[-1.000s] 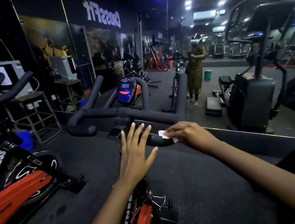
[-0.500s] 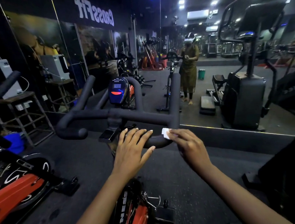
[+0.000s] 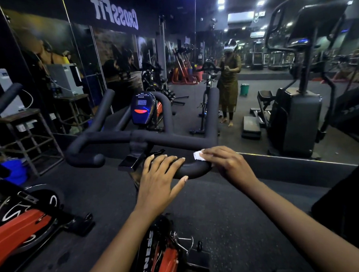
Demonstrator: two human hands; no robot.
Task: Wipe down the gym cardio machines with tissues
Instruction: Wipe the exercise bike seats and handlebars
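We see both forearms reaching forward and slightly inward from the bottom of the view to the near curved grip of the black handlebar [image 3: 193, 169] on a red and black spin bike [image 3: 166, 259]. The left hand [image 3: 159, 179] lies palm down across the left part of that grip, wrist straight, its fingers [image 3: 169, 160] stretched out and loosely together over the top of the bar while the thumb splays out to the right along the near side; it grips nothing and simply rests there. The right hand [image 3: 227, 164] comes in from the right with the wrist angled leftward, knuckles up, its fingers bent down over a small white tissue [image 3: 197, 156] and holding it against the top of the grip, just beside the left hand's fingertips. Only a corner of the tissue shows past the fingertips, and the right thumb is hidden, so it may be tucked under the bar. Beyond the handlebar stands the bike's blue console [image 3: 143, 108], and a wall mirror [image 3: 255, 103] behind it reflects a person at the bike. A second red bike [image 3: 20, 227] stands on the dark floor [image 3: 229, 216] to the left
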